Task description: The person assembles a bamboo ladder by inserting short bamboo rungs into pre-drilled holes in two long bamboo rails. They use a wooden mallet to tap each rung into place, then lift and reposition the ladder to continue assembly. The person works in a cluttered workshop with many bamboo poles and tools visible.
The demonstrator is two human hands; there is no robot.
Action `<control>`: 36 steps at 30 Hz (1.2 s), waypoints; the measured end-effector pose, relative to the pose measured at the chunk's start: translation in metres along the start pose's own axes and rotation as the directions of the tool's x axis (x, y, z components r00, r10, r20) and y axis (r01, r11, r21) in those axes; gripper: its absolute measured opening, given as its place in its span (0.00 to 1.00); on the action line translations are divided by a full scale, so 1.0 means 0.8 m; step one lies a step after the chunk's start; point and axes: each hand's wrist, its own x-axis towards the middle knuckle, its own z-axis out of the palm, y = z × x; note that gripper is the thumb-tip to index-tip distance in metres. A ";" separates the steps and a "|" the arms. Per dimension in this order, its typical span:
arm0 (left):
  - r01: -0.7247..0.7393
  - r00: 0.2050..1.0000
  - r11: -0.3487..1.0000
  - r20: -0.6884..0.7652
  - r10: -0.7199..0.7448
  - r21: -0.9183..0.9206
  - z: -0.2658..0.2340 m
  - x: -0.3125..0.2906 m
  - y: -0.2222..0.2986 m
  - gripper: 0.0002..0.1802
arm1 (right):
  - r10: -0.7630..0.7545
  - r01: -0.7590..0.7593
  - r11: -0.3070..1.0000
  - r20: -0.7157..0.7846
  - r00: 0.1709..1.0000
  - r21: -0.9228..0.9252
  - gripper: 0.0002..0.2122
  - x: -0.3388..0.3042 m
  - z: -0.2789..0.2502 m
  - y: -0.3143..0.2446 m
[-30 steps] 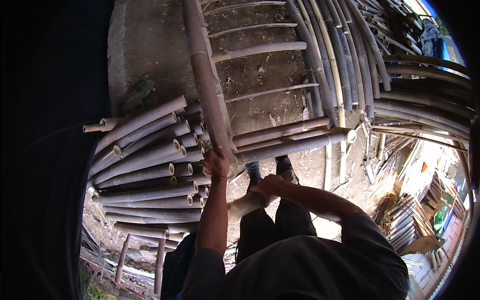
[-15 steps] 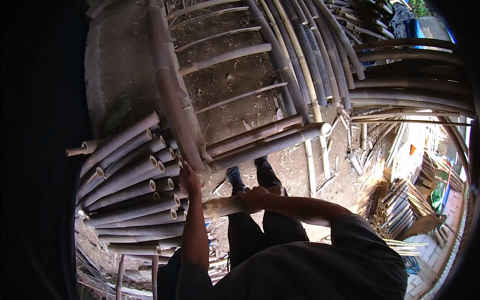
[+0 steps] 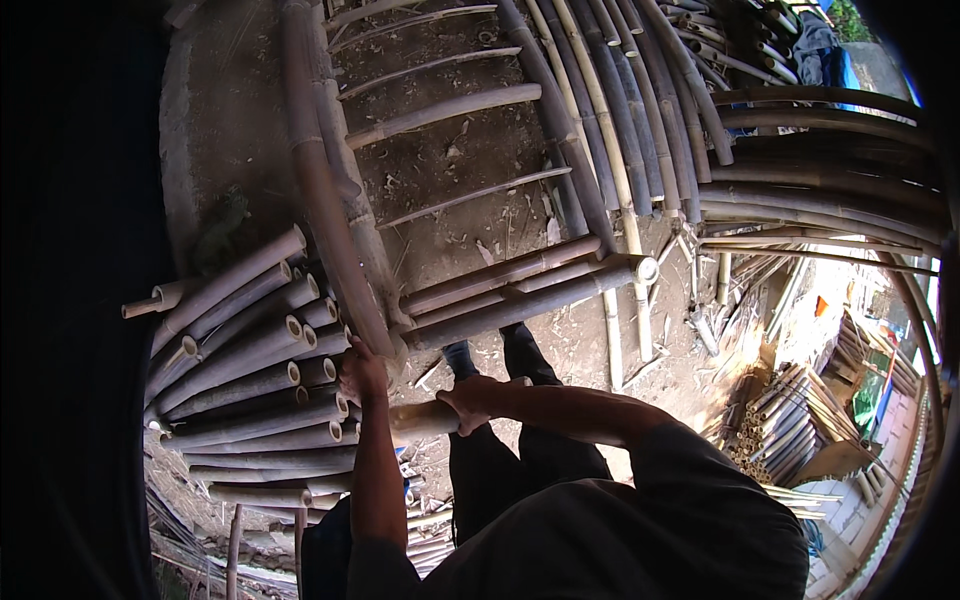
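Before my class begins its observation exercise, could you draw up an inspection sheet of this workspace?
Surface: earth ground, with scattered dry leaves.
Job's things: long dark bamboo pole; short thick rod.
Fingers: left fingers at the pole's near end, grip unclear; right fingers closed around the rod.
Clutter: cut bamboo stack beside the left forearm.
Cables: nothing certain; a small blue thing at lower right is unclear.
Surroundings: bamboo bundle and pale blockwork at right.
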 end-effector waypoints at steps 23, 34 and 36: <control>-0.720 0.620 0.653 0.203 0.757 -0.235 0.088 -0.088 0.257 0.21 | 0.657 0.431 -0.572 0.076 0.750 0.698 0.29 -0.355 0.318 0.290; -0.550 0.348 0.770 0.749 0.564 -0.325 0.422 -0.192 0.545 0.42 | 0.800 0.796 -0.600 0.100 0.592 0.081 0.26 -0.205 0.322 0.507; -0.448 0.292 0.761 0.728 0.620 -0.469 0.455 -0.223 0.568 0.43 | 0.831 0.826 -0.553 0.148 0.537 0.110 0.25 -0.185 0.311 0.523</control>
